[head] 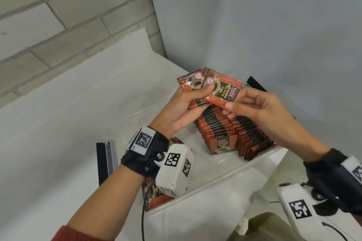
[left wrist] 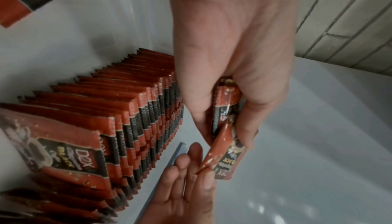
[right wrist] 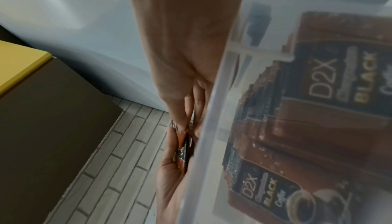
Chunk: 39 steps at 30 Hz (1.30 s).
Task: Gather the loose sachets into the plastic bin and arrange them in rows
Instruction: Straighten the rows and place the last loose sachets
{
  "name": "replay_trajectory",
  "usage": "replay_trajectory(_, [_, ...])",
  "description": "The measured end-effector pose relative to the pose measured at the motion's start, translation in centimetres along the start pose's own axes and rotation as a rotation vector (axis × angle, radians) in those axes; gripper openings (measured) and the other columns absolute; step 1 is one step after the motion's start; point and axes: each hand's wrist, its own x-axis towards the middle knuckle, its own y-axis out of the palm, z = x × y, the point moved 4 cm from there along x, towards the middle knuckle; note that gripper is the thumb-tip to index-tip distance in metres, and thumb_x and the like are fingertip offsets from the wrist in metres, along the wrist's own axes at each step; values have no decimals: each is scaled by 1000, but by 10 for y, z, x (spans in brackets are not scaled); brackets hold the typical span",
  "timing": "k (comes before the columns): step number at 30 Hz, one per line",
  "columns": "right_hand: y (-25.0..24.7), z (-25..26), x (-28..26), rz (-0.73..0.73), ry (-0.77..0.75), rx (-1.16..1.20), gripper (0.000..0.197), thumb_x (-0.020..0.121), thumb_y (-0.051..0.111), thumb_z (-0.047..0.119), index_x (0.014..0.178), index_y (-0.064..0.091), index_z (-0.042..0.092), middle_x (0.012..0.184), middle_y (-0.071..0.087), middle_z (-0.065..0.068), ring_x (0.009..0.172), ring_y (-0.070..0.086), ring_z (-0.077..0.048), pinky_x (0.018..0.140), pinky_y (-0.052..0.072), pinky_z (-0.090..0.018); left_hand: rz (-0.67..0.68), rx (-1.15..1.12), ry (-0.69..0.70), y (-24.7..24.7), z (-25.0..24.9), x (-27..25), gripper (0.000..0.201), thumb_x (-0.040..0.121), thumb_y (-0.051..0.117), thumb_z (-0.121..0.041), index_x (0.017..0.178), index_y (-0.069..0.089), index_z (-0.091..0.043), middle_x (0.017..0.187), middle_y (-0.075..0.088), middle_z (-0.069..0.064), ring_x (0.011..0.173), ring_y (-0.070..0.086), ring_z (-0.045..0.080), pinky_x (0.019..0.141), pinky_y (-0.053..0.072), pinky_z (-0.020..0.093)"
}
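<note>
My left hand (head: 188,107) grips a small stack of red-and-black coffee sachets (head: 193,82) above the clear plastic bin (head: 225,172). My right hand (head: 254,107) pinches the lower corner of the top sachet (head: 225,92) of that stack between thumb and fingers. The left wrist view shows the held sachets (left wrist: 227,110) in the left hand (left wrist: 233,60), with the right hand's fingers (left wrist: 191,169) at the tilted front sachet (left wrist: 224,154). Inside the bin, two rows of upright sachets (head: 231,131) stand side by side. The right wrist view sees those rows (right wrist: 318,110) through the bin wall (right wrist: 214,127).
A loose sachet (head: 156,195) lies in the bin's near left corner, partly under my left wrist camera. A black and grey rail (head: 105,160) lies on the white table (head: 68,123) left of the bin. A brick wall (head: 58,15) stands behind.
</note>
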Motion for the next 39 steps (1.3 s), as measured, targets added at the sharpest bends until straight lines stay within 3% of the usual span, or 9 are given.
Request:
replay_trajectory(3, [-1,2,-1,11,-22,45,12,80,66,11,85,59,4,81,74,-10,70,69,-17,70,54,-20,-26,-53,-3,0,-1,0,30,80,58,-24,103,63,-6,100,69,12,95,67,21,87,55,32])
replay_trajectory(7, [-6,5,-5,131,-43,-116,15,80,69,14,92,68,6,81,72,-7,70,66,-16,71,54,-20,-109,-69,-2,-7,-5,2,40,75,61,-41,102,64,-11,87,61,4,81,61,16,73,55,29])
replay_trajectory(9, [-4,6,-9,231,-62,-282,14,79,70,20,91,73,14,84,73,-4,74,66,-17,70,53,-22,-132,-120,19,-7,-7,2,40,77,60,-38,103,62,-8,82,59,4,77,58,14,72,55,27])
replay_trajectory(12, [-2,6,-14,270,-157,-575,7,77,74,27,84,75,25,78,71,8,70,64,-12,64,49,-20,-137,-159,20,-7,-7,2,37,81,58,-37,103,61,-7,82,58,5,79,56,14,75,53,26])
replay_trajectory(16, [4,2,-17,304,-307,-819,7,78,77,21,78,73,28,66,57,13,63,53,-10,57,38,-10,-152,-166,0,-8,-7,3,32,89,55,-34,101,62,-6,82,59,6,78,57,14,72,54,27])
replay_trajectory(21, [8,-8,-17,390,-276,-906,16,78,77,15,74,66,26,71,52,17,71,54,-11,61,44,-17,-164,-199,-26,-9,-6,3,30,96,49,-31,105,61,-5,83,59,7,77,57,14,71,54,26])
replay_trajectory(26, [10,-10,-15,428,-247,-941,23,76,78,12,70,62,26,74,49,16,77,52,-5,64,38,-9,-162,-195,-25,-9,-6,3,28,95,48,-29,105,61,-5,83,59,6,77,58,14,71,54,26])
replay_trajectory(32, [11,-10,-15,432,-179,-943,14,79,75,11,76,64,18,84,53,11,85,51,-1,69,42,-13,-161,-208,-15,-8,-5,3,25,94,47,-21,106,61,-3,83,59,8,78,58,14,70,55,27])
replay_trajectory(39, [10,-10,-15,398,-206,-920,27,77,76,7,78,58,27,79,48,16,81,50,0,67,41,-10,-148,-188,-16,-9,-4,4,24,95,45,-15,106,62,-4,89,56,10,83,55,18,70,56,29])
